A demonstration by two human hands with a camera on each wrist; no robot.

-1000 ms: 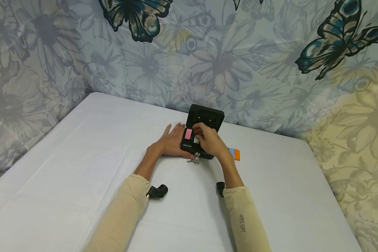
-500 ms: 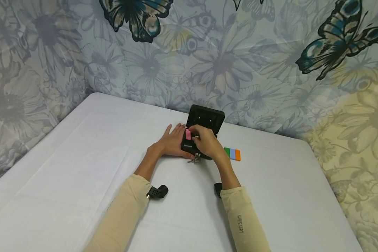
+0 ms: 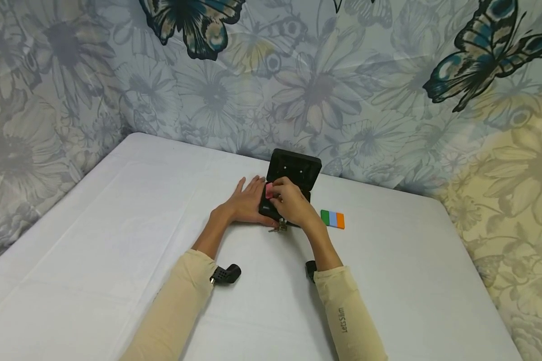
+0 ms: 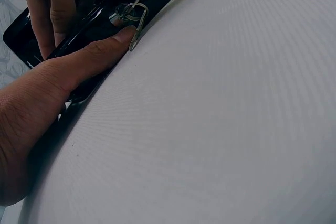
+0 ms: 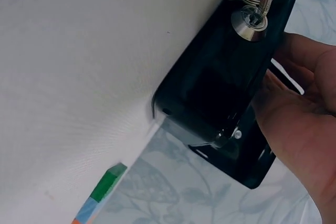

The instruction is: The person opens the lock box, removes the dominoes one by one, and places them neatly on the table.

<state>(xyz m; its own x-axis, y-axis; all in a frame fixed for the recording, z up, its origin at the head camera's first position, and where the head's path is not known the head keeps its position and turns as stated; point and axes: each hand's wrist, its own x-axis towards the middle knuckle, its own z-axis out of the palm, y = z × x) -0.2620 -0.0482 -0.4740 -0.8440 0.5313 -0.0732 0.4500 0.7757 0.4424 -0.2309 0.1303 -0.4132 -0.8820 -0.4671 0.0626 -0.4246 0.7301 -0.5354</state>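
Observation:
A small black lockable metal box (image 3: pixel 269 209) stands on the table with its lid (image 3: pixel 294 167) raised. My left hand (image 3: pixel 247 205) rests spread along its left side, the thumb lying across the front near the lock, as the left wrist view shows. My right hand (image 3: pixel 294 204) reaches into the box from the front right. Its thumb and fingertips pinch a pink rectangular piece (image 3: pixel 268 190) at the left end of the inside. Keys on a ring (image 4: pixel 132 13) hang from the lock (image 5: pixel 251 23). The rest of the interior is hidden by the right hand.
Flat green, light blue and orange pieces (image 3: pixel 332 219) lie side by side on the white-covered table (image 3: pixel 415 281), just right of the box. A patterned cloth wall (image 3: pixel 325 95) rises close behind the lid.
My right hand has moved left and slightly down inside the box and taken hold of the pink piece, uncovering the green piece on the table. My left hand stays in place.

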